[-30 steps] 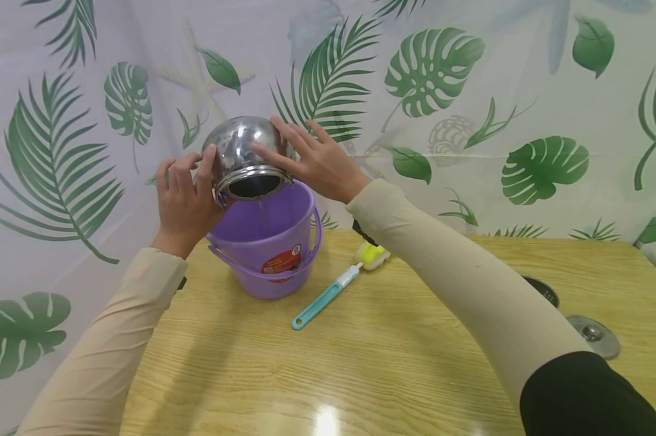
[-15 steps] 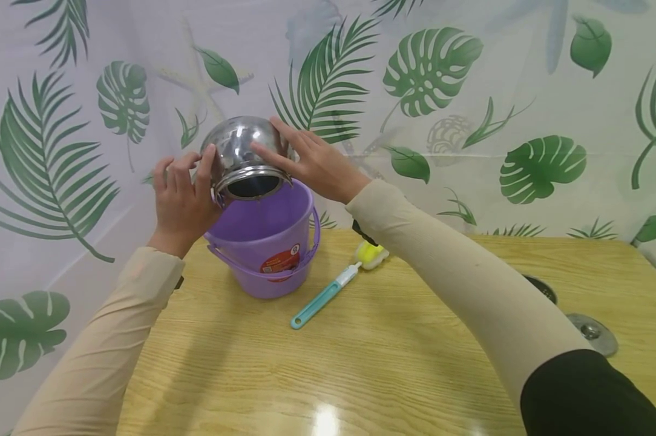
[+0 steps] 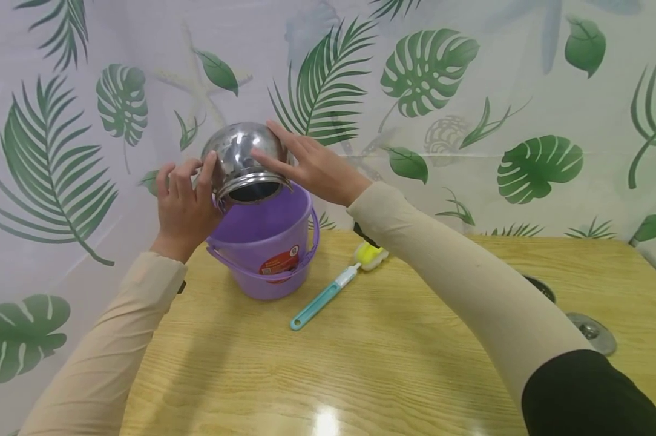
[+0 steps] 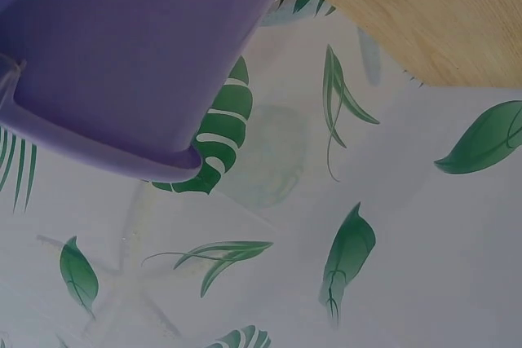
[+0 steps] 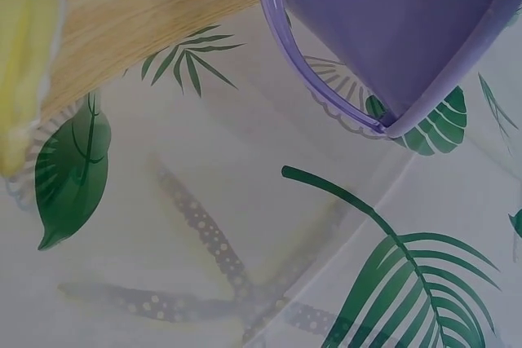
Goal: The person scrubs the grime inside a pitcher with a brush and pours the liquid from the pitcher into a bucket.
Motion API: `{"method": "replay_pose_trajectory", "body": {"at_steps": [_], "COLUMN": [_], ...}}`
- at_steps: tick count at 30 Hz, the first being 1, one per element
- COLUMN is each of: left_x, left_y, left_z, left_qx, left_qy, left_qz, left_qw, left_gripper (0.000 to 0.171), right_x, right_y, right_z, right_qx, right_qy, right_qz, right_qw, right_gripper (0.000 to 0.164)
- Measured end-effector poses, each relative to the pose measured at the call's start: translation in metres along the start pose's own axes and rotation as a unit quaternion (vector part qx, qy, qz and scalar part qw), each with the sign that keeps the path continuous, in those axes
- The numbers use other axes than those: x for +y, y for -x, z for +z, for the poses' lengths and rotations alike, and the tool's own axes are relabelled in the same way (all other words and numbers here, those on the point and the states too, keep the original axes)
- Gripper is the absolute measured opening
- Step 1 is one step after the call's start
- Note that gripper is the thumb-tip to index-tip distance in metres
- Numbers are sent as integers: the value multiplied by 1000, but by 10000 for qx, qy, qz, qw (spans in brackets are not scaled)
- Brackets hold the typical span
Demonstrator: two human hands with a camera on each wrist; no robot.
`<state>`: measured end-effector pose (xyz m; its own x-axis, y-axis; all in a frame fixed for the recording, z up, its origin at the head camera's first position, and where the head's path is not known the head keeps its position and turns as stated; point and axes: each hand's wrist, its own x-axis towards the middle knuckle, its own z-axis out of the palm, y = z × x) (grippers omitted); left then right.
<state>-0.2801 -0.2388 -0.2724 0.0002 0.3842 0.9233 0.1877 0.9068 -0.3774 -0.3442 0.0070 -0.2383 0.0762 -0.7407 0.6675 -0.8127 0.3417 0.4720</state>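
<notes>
A shiny metal pot [image 3: 241,148] is tipped mouth-down over a purple bucket [image 3: 268,248] in the head view, its dark opening facing the bucket and me. My left hand [image 3: 183,203] grips the pot's left side near the rim, fingertips against the metal. On the other side my right hand [image 3: 317,163] holds the pot, with its thumb on the near face and fingers over the top; some fingers are hidden behind. Both wrist views show the bucket's outer wall [image 4: 139,55] but neither hand.
On the wooden table [image 3: 393,375], a brush [image 3: 322,300] with a turquoise handle and yellow-white sponge head lies right of the bucket. A metal lid [image 3: 592,333] and a dark round perforated piece [image 3: 541,287] sit partly behind my right arm. A leaf-print sheet [image 3: 459,163] hangs behind.
The pot and both hands have dipped slightly, and its opening shows a little less. A thin drip under the rim a second ago no longer shows.
</notes>
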Motion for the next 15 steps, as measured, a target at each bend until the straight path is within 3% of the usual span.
{"method": "replay_pose_trajectory", "body": {"at_steps": [15], "left_x": [3], "left_y": [2], "left_z": [-1], "left_qx": [116], "left_qy": [-27], "left_qz": [151], "left_qw": [9998], "left_gripper": [67], "right_x": [2], "right_y": [6], "right_z": [5], "right_qx": [86], "right_qy": [317], "right_qz": [-57], "right_qw": [9994], "right_gripper": [58]}}
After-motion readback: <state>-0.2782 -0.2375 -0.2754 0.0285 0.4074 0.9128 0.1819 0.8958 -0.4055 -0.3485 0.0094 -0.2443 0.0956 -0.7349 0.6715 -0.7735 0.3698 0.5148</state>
